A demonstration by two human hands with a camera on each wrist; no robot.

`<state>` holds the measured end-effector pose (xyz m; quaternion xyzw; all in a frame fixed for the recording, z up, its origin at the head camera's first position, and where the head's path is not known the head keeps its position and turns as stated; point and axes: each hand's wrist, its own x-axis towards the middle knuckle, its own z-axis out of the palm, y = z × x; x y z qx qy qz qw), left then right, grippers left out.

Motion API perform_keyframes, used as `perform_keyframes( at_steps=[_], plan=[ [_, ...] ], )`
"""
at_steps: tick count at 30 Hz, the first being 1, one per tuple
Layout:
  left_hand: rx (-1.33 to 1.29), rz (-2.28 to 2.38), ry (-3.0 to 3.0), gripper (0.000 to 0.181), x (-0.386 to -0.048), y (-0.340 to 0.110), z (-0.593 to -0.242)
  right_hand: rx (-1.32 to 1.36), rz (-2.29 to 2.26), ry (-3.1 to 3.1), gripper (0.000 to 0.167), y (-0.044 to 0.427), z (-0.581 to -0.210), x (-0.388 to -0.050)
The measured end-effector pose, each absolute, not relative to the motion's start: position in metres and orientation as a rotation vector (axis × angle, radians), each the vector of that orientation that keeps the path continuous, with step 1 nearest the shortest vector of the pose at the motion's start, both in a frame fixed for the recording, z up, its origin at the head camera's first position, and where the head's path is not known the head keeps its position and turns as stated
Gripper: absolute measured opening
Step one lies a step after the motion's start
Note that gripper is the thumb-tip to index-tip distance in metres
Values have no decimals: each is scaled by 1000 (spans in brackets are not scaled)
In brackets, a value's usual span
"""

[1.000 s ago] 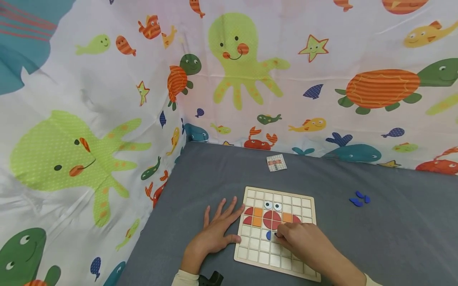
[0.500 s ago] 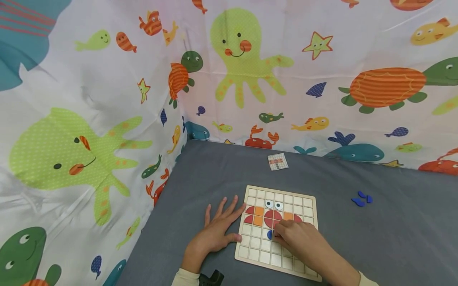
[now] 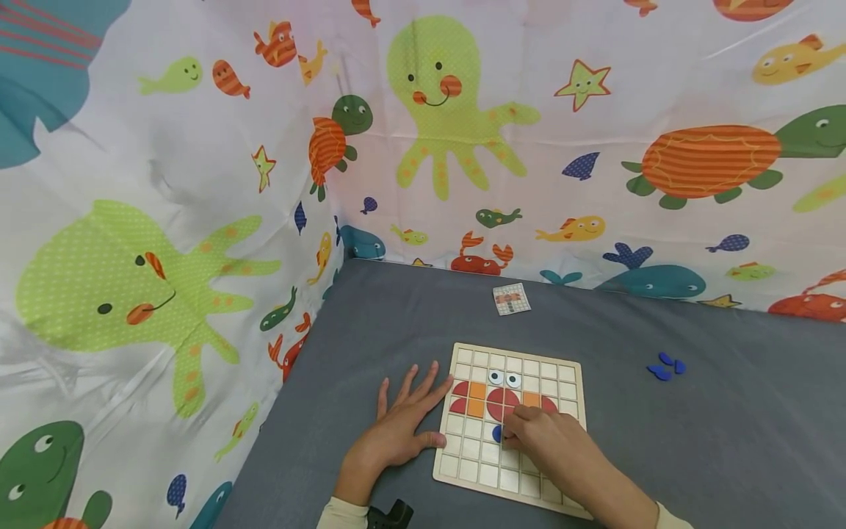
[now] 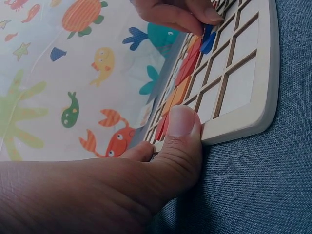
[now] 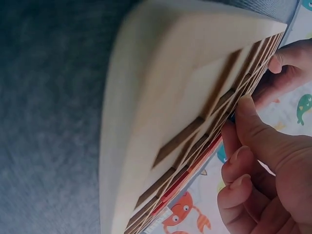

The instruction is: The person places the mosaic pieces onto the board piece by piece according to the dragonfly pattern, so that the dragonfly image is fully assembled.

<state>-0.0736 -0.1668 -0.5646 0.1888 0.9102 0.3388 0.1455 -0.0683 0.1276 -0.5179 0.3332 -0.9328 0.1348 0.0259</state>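
Note:
A square wooden grid board (image 3: 463,468) lies on the grey cloth, holding red, orange and eye-marked pieces. My left hand (image 3: 395,433) rests at its left edge, fingers spread and thumb (image 4: 181,127) on the rim. Over the board's middle, my right hand (image 3: 551,441) pinches a small blue piece (image 4: 207,32) between thumb and fingertips, mostly hidden in the head view. Another blue piece (image 3: 497,433) with a curved edge sits in a cell just left of those fingertips, below the red circle (image 3: 497,404). In the right wrist view, the right thumb (image 5: 258,129) meets the fingertips close to the grid.
Several loose blue pieces (image 3: 663,373) lie on the grey cloth (image 3: 727,441) right of the board. A small printed card (image 3: 512,299) lies behind the board. A sea-animal curtain (image 3: 515,132) closes off the back and left side.
My right hand has shifted slightly left over the board, toward the placed blue piece, its fingertips now covering the piece they pinch. My left hand stays put.

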Motion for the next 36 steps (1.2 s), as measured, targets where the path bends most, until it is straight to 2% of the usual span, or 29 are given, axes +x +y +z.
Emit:
perform_keyframes(
  at_steps=[13,25,36],
  plan=[
    [540,964,2626,97,-73,-166,-561,1030,450,-2924,24,124,-517,-71],
    [518,901,2620,93,-72,-163,-546,1003,513,-2957,28,127,-515,-68],
    [576,983,2610,93,-70,-165,-549,1030,599,-2881,19,140,-512,-65]
  ],
)
